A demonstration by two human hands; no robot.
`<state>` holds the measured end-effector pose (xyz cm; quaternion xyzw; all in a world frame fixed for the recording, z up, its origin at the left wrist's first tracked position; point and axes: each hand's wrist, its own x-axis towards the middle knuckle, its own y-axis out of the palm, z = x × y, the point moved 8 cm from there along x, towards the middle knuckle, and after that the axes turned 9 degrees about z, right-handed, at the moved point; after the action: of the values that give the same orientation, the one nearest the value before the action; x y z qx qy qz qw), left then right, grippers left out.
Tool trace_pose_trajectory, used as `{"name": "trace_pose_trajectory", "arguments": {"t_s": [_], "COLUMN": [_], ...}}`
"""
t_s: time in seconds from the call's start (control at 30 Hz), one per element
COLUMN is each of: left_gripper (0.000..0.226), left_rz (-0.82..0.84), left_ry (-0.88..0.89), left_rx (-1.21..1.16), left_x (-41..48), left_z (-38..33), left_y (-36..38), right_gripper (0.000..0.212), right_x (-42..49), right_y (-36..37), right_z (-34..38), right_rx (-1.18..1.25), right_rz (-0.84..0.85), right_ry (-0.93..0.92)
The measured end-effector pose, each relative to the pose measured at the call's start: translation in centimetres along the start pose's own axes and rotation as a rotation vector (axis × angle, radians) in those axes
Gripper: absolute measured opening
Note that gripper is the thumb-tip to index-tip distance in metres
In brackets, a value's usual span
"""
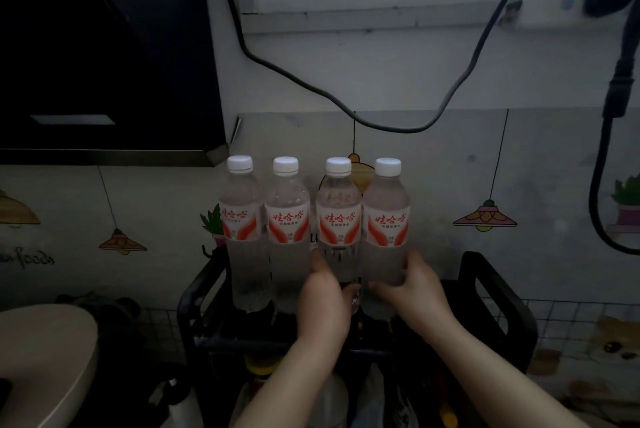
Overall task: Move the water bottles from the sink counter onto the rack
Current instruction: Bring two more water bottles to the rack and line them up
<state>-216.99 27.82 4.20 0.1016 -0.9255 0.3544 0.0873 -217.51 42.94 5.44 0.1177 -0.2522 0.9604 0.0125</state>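
Several clear water bottles with white caps and red-and-white labels stand upright in a row on the top shelf of a black rack (498, 292). The leftmost bottle (240, 219) and its neighbour (286, 219) stand free. My left hand (323, 303) is wrapped around the lower part of the third bottle (338, 216). My right hand (414, 292) grips the base of the rightmost bottle (387, 219). All bottles touch or nearly touch each other.
A dark range hood (104, 64) hangs at the upper left. A black cable (346, 109) sags across the wall above the bottles. A white rounded appliance (45, 358) sits at the lower left. Dim items fill the rack's lower level.
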Motion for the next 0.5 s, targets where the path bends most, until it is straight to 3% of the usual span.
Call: {"name": "trace_pose_trajectory", "arguments": {"t_s": [0.2, 0.37, 0.5], "left_gripper": [0.047, 0.037, 0.033], "left_rz": [-0.016, -0.05, -0.093], "left_ry": [-0.001, 0.023, 0.04], "left_rx": [0.3, 0.339, 0.414], "left_x": [0.0, 0.1, 0.0], "left_z": [-0.5, -0.5, -0.4], "left_y": [-0.9, -1.1, -1.2], "right_gripper": [0.043, 0.049, 0.041], "right_x": [0.3, 0.3, 0.2], "right_y": [0.1, 0.4, 0.3], "right_z": [-0.5, -0.5, 0.0], "right_rx": [0.003, -0.006, 0.012], "right_rz": [0.009, 0.007, -0.006], "right_ry": [0.005, 0.0, -0.032]}}
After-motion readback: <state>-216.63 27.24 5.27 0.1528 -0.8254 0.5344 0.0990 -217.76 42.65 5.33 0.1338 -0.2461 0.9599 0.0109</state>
